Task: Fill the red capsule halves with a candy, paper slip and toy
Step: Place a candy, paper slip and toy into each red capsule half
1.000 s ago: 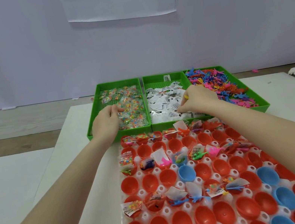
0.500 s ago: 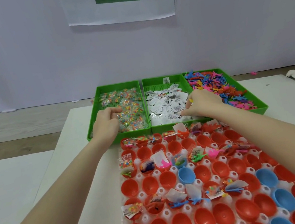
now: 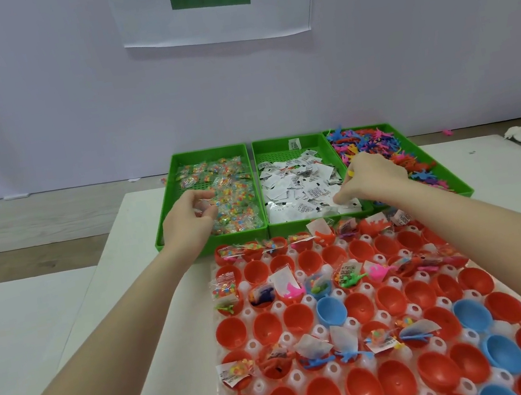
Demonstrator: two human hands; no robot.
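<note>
White table [image 3: 102, 295], both hands [image 3: 186, 219] curled into green trays [image 3: 170, 227].

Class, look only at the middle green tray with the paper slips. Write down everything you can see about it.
The middle green tray is a shallow rectangular bin, plastic by its look, with a perforated floor showing bare at the far end. It sits between two matching trays, sides touching, on the white table beyond the capsule halves. A loose heap of white paper slips with black print fills its near part; one slip lies apart near the far wall. The right hand reaches into its near right corner, fingertips on the slips.
</note>
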